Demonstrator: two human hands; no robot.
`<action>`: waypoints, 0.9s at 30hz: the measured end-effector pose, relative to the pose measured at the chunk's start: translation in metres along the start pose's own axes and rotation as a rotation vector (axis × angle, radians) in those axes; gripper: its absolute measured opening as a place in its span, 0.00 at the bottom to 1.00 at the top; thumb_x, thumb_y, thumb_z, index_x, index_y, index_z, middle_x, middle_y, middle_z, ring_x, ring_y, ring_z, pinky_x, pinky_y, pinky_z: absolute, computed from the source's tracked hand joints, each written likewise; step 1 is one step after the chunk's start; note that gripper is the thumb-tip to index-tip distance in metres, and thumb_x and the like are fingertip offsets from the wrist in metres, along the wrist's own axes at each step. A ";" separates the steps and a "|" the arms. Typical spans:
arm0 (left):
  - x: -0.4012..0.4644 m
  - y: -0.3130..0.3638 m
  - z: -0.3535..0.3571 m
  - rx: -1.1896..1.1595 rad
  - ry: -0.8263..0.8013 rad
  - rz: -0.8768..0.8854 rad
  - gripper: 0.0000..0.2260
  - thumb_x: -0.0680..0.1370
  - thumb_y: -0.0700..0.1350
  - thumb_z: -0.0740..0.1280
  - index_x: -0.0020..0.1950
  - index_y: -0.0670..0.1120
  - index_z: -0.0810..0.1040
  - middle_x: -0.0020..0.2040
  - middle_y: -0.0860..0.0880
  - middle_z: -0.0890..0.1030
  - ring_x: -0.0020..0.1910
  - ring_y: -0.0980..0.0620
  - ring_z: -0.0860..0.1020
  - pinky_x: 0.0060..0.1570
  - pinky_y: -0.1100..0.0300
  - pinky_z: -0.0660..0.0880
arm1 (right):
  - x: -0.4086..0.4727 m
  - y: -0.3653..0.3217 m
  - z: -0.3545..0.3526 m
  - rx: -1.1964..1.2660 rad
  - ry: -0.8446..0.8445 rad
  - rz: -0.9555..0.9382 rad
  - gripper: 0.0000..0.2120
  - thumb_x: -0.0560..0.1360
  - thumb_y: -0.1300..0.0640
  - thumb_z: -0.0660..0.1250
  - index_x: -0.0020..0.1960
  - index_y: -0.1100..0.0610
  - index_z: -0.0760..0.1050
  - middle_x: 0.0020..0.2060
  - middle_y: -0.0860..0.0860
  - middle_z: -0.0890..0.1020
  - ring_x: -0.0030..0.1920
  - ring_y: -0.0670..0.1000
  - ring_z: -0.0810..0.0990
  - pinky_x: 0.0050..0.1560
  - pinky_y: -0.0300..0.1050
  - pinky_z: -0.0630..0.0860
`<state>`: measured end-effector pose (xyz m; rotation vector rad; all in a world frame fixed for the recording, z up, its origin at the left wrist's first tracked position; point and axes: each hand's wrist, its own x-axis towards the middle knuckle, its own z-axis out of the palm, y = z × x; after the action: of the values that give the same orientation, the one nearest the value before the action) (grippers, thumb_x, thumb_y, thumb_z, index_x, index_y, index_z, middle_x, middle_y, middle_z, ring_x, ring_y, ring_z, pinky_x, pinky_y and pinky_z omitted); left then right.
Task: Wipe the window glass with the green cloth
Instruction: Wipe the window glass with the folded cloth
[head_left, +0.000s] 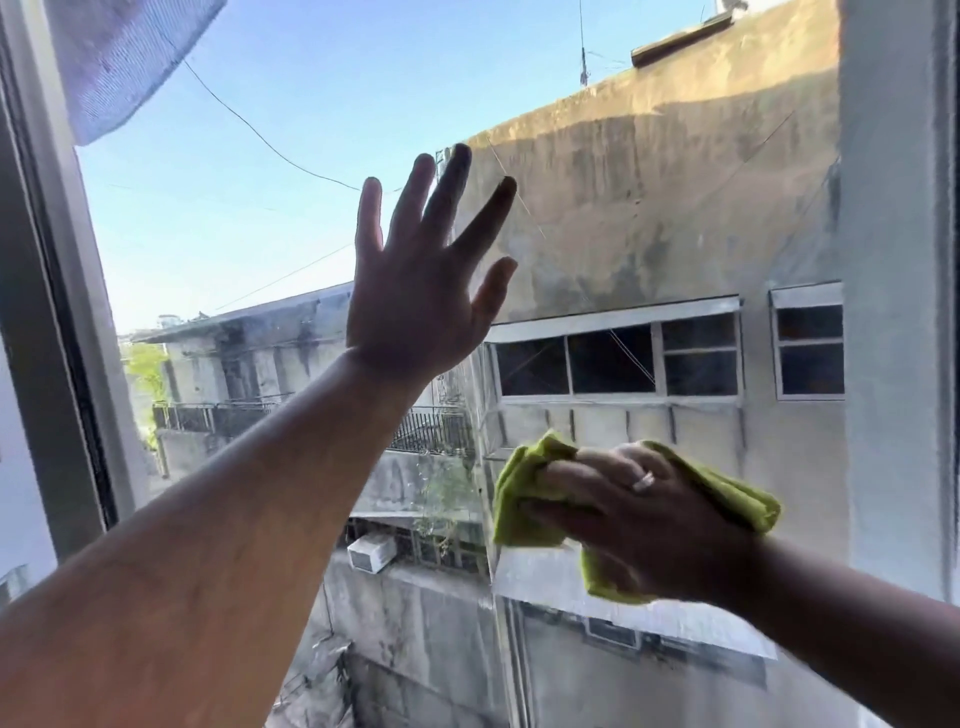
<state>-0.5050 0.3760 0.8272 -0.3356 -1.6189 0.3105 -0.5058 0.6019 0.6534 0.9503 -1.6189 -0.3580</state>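
Green microfibre-looking cloth (524, 499) is bunched up in my right hand (649, 514), down around 4 o'clock in my view, pressed flat-ish onto the window glass (270, 171). It looks soft and floppy, basically weightless, so I'd guess it just squashes to whatever shape I push it into. My right fingers (566, 470) are curled over the wad, clamping it against the pane, with loose corners poking out at 9 and 3 o'clock of my fist. Best place to hold it is the middle of the bundle, palm behind it, so the edges don't flap. My left hand (415, 301) is up near 12 o'clock, fingers spread wide, holding nothing; I can't tell if it's actually touching the glass. Glass is hard, slick and breakable, so steady pressure, no leaning. No brands or writing I can read anywhere.
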 end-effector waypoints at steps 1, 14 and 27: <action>0.000 0.000 0.001 0.001 0.003 -0.004 0.26 0.83 0.62 0.49 0.80 0.56 0.59 0.82 0.44 0.59 0.81 0.42 0.58 0.77 0.35 0.54 | -0.005 0.016 -0.003 -0.020 0.032 0.126 0.24 0.77 0.55 0.64 0.73 0.45 0.71 0.71 0.49 0.70 0.65 0.54 0.73 0.58 0.55 0.72; 0.000 -0.002 0.003 0.006 0.007 0.001 0.26 0.84 0.62 0.49 0.81 0.56 0.58 0.82 0.44 0.58 0.81 0.42 0.57 0.77 0.36 0.53 | 0.003 0.045 -0.007 -0.116 -0.039 0.051 0.26 0.81 0.49 0.56 0.79 0.48 0.60 0.79 0.52 0.61 0.80 0.59 0.56 0.80 0.56 0.50; 0.002 -0.001 -0.002 -0.006 -0.020 0.008 0.26 0.83 0.62 0.50 0.80 0.56 0.59 0.82 0.43 0.58 0.81 0.42 0.57 0.77 0.35 0.53 | -0.003 -0.007 0.007 -0.035 -0.095 -0.057 0.26 0.78 0.48 0.62 0.76 0.45 0.69 0.77 0.49 0.69 0.78 0.58 0.64 0.80 0.56 0.57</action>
<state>-0.5035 0.3754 0.8294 -0.3450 -1.6386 0.3162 -0.5099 0.5980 0.6450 0.9670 -1.6681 -0.4759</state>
